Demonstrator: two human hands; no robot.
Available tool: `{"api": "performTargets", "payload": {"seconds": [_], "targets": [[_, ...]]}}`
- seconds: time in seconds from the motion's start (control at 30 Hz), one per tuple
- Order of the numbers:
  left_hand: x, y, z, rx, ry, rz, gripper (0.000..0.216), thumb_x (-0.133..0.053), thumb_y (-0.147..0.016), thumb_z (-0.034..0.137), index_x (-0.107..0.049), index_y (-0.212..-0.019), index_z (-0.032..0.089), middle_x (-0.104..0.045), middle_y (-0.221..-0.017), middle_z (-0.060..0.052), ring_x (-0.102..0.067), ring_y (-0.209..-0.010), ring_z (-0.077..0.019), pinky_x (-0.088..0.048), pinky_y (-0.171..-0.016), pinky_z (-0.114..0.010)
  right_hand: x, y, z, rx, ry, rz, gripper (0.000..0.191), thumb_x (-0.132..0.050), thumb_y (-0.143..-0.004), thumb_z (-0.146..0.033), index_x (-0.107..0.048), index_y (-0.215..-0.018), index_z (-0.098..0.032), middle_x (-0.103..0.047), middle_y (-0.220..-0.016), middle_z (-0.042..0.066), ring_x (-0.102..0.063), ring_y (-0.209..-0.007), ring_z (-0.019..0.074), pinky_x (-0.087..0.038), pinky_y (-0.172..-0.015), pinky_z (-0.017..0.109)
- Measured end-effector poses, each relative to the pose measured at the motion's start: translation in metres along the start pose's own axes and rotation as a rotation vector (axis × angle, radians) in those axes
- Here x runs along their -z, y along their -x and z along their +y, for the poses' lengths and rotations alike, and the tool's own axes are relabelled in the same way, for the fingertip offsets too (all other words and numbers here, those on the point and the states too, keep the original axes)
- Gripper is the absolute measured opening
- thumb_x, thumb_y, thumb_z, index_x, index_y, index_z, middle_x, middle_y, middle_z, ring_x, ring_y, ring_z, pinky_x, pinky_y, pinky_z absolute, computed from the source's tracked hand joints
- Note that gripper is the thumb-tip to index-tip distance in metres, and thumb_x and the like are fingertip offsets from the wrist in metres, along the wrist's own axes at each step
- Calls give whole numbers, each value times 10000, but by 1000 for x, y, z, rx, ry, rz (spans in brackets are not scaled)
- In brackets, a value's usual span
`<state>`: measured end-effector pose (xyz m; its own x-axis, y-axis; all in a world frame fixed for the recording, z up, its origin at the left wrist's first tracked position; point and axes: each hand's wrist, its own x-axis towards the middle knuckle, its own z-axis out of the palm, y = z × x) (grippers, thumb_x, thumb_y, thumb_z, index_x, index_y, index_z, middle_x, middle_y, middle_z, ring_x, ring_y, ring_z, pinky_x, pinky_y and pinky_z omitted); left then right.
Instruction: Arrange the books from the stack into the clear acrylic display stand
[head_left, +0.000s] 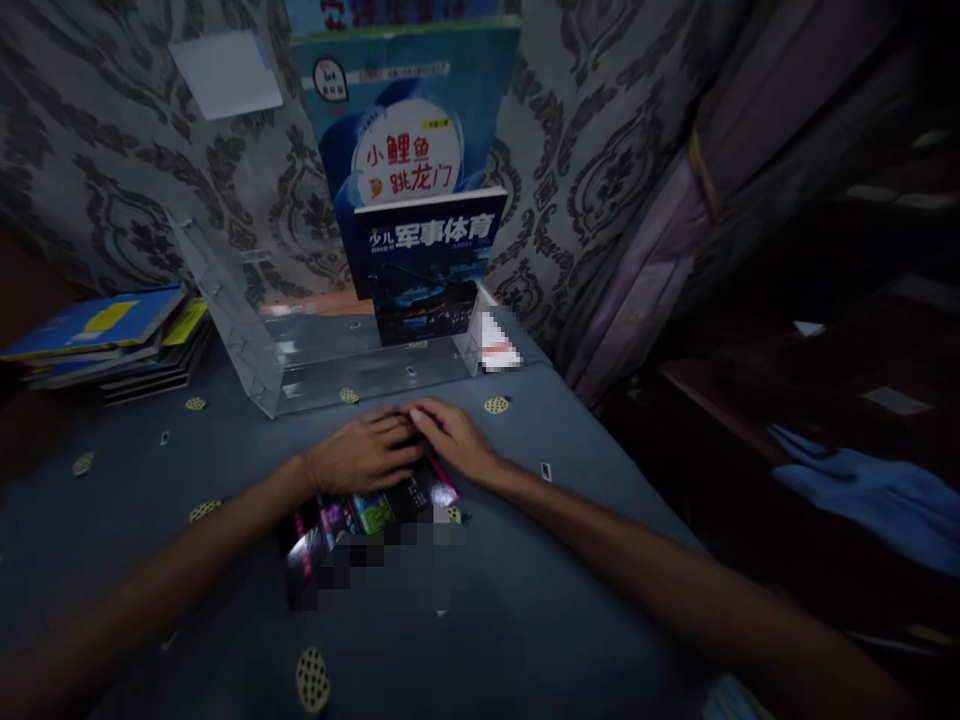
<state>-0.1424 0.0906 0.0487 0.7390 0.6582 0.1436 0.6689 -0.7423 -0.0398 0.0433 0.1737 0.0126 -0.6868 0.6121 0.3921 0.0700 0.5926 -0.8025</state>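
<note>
A dark, glossy book (379, 508) with pink edges and colourful pictures lies on the cloth-covered table, its near part blurred by pixel blocks. My left hand (367, 455) rests on top of its far part, palm down and fingers stretched out. From the right, my right hand (454, 440) reaches the book's far right corner, with its fingers stretched toward the left hand and their tips meeting the left fingers. Some of the right fingers are hidden. Beyond both hands stands a clear plastic book rack (360, 378), with a dark blue book (435, 270) upright at its right end.
Behind the dark blue book, a taller light-blue book (409, 110) leans by the patterned wall covering. Stacked books (112, 325) lie at the left. The table edge runs down the right, beside a tied curtain (637, 270) and a blue cloth (862, 500).
</note>
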Motion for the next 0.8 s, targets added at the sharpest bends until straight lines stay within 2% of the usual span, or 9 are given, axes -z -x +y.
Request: {"api": "performTargets", "payload": {"seconds": [0.07,0.13,0.2,0.27,0.33,0.4,0.53,0.63,0.8], "targets": [[1,1,3,116,-85,-11,309,-420,-1039,273,-659,-1209,179,-686,-1167,-124,-615,-1152,-248,-463,-1050,-443,0,-1,3,1,-12,7,261,-439,-1030,-318,-671,-1023,-198,-733,-1012,54,-663,-980,196,-498,-903,338],[2,5,16,299,-147,-23,309,-390,-1048,265,-666,-1139,160,-693,-1104,-123,-633,-1065,-251,-517,-937,-432,-1,-1,4,4,-14,-7,281,-436,-1034,-338,-680,-1060,-201,-737,-1047,59,-665,-1024,202,-496,-936,352],[4,11,37,469,-163,-16,333,-414,-1047,365,-655,-1148,158,-693,-1113,-124,-633,-1043,-270,-546,-861,-430,-1,0,6,12,-15,-35,305,-421,-1042,-348,-679,-1117,-204,-733,-1114,71,-658,-1087,208,-486,-984,374],[3,16,60,555,-133,5,515,-472,-994,567,-609,-1265,151,-662,-1259,-147,-605,-1154,-315,-546,-908,-475,-1,0,7,19,-7,-61,329,-406,-1046,-345,-669,-1178,-196,-720,-1184,89,-642,-1144,217,-471,-1028,399],[-1,21,78,556,-117,-2,724,-487,-927,700,-551,-1367,129,-590,-1400,-188,-528,-1299,-381,-491,-1010,-571,-1,0,8,26,14,-85,345,-398,-1047,-341,-665,-1206,-189,-713,-1215,99,-630,-1170,225,-461,-1050,417],[-4,24,87,548,-104,-33,804,-485,-916,719,-497,-1435,105,-524,-1479,-215,-455,-1384,-416,-427,-1072,-631,1,-1,8,31,32,-110,349,-396,-1049,-340,-673,-1204,-195,-710,-1232,96,-622,-1184,228,-457,-1061,424],[-5,28,82,547,-69,-101,729,-465,-967,638,-476,-1470,110,-485,-1521,-210,-410,-1436,-404,-389,-1121,-624,5,-1,5,33,31,-142,353,-400,-1052,-355,-702,-1154,-204,-725,-1199,86,-632,-1180,234,-461,-1065,444],[-2,30,75,515,-96,-135,645,-414,-1011,569,-504,-1452,106,-498,-1509,-213,-440,-1425,-382,-409,-1117,-599,9,4,3,43,-4,-150,338,-414,-1046,-335,-709,-1148,-206,-727,-1204,85,-635,-1193,235,-462,-1071,458],[-4,34,79,463,-186,-93,525,-356,-1060,441,-563,-1405,104,-554,-1465,-187,-497,-1389,-351,-473,-1083,-529,19,23,1,4,-31,-124,280,-485,-997,-264,-739,-1106,-216,-743,-1142,73,-680,-1090,224,-511,-992,438]]}}
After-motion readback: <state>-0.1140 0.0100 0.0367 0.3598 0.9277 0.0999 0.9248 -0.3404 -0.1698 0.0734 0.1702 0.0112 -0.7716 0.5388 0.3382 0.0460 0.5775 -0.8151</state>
